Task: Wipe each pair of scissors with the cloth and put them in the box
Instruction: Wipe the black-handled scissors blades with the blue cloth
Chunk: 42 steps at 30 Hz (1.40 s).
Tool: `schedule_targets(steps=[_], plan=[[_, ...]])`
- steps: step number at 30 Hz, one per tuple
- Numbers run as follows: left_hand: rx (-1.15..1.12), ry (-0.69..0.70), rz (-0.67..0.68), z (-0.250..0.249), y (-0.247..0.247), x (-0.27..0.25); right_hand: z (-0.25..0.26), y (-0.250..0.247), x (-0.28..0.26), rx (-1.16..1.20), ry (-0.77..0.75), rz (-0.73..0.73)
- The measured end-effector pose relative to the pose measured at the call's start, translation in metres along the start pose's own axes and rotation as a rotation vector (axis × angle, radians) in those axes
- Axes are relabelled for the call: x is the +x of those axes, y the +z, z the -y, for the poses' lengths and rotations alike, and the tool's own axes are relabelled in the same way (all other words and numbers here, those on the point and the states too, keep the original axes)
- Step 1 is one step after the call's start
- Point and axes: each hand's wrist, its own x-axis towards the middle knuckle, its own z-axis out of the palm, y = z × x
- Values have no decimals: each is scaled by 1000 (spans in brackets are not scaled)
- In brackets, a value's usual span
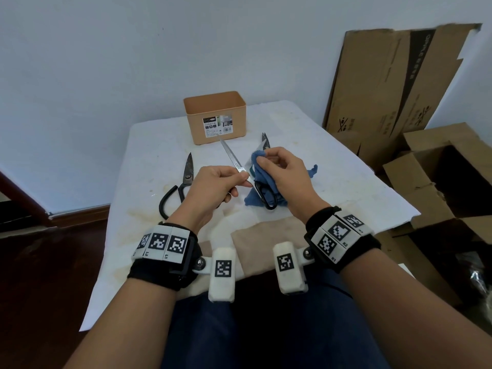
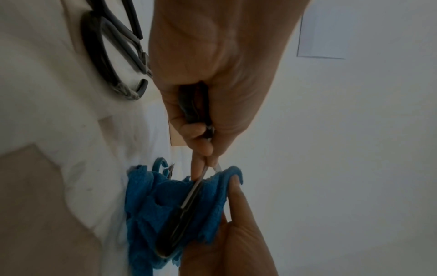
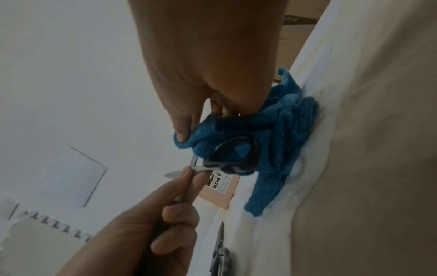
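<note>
My left hand (image 1: 242, 182) grips a pair of black-handled scissors (image 1: 231, 158) near the pivot, with one handle in the palm (image 2: 194, 104). They are spread open. One silver blade points at the tan box (image 1: 199, 129); the other handle loop (image 1: 266, 198) lies over the blue cloth (image 1: 251, 201). My right hand (image 1: 262, 158) pinches a fold of the cloth (image 3: 283, 130) beside the second blade. A larger black-handled pair (image 1: 186, 179) lies on the table to the left. The tip of a third pair (image 1: 265, 141) shows behind my right hand, its teal handle (image 2: 158, 163) by the cloth.
The box stands open-topped at the far edge of the white-covered table (image 1: 319, 155), close to the wall. Cardboard boxes (image 1: 439, 182) and flattened cardboard (image 1: 386, 89) crowd the floor to the right. Dark floor (image 1: 40, 262) lies to the left.
</note>
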Motion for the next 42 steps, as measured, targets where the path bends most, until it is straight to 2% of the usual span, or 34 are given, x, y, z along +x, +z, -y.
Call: schedule_targets(steps=[6, 11, 15, 20, 25, 42], plan=[[145, 88, 17, -6, 4, -2, -8, 6, 3, -28, 24, -38], [194, 131, 6, -9, 3, -2, -11, 7, 1, -100, 42, 56], [180, 161, 11, -8, 4, -4, -6, 5, 0, -96, 19, 49], [143, 160, 22, -10, 4, -2, -6, 7, 4, -223, -24, 41], [128, 156, 36, -11, 3, 0, -4, 6, 6, -252, -58, 48], [95, 123, 44, -6, 3, 3, 4, 6, 5, -371, -24, 78]])
